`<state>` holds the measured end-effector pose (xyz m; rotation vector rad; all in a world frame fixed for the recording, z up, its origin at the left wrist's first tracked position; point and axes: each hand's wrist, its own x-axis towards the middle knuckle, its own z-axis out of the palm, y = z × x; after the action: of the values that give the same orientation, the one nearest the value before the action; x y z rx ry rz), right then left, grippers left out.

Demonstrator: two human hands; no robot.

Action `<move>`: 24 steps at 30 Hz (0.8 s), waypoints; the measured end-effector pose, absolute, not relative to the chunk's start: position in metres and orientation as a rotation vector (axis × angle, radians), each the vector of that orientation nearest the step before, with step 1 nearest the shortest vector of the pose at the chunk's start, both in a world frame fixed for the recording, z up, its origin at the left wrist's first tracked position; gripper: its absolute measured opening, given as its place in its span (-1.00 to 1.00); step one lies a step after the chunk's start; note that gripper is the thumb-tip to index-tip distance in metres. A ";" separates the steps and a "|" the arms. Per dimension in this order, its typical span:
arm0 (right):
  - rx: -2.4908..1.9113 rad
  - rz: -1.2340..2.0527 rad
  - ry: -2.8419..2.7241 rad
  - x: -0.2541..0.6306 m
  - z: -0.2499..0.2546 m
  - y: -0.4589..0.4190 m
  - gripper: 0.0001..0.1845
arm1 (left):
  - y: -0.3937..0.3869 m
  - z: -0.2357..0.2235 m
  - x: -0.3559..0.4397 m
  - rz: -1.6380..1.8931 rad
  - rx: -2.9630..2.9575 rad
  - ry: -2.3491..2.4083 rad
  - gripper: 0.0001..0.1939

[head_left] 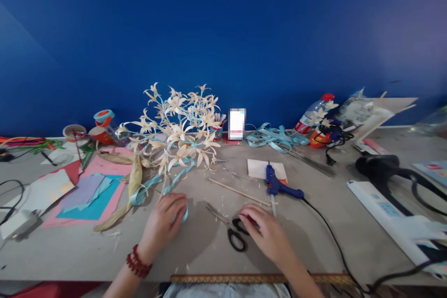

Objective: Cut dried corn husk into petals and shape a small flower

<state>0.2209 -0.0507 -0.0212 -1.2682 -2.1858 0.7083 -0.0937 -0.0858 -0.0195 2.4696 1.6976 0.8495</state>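
My left hand is closed on a light blue ribbon, which loops out beside the fingers. Behind it stands a large spray of pale cream flowers on blue-wrapped stems, with ribbon ends trailing toward the hand. My right hand has its fingers curled together at the upper handle loop of a pair of black-handled scissors. The scissors lie on the table, blades toward the back left. Whether the right fingers grip the loop or something small cannot be made out. A blue glue gun rests just beyond this hand.
A thin stick lies between hands and flowers. Coloured paper and dried husks are at left. At the back are a phone, a ribbon heap and a bottle. A power strip and cords occupy the right.
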 end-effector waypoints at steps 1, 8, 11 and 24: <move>-1.266 0.710 -2.190 0.221 -0.021 -0.050 -0.82 | -0.085 -0.019 -0.106 0.925 2.416 1.802 -0.75; -1.217 0.744 -2.206 0.215 -0.015 -0.049 -0.81 | -0.070 -0.012 -0.203 0.636 1.732 2.784 -0.66; -1.203 0.746 -2.209 0.214 -0.014 -0.050 -0.80 | -0.060 -0.021 -0.226 0.425 1.576 2.723 -0.57; -1.253 0.711 -2.173 0.226 -0.019 -0.054 -0.79 | -0.060 -0.035 -0.259 0.888 1.235 2.524 -0.43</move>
<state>0.2262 -0.0536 -0.0192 -1.2532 -2.1726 0.7105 -0.2588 -0.0601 -0.0351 1.2346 2.5237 0.8881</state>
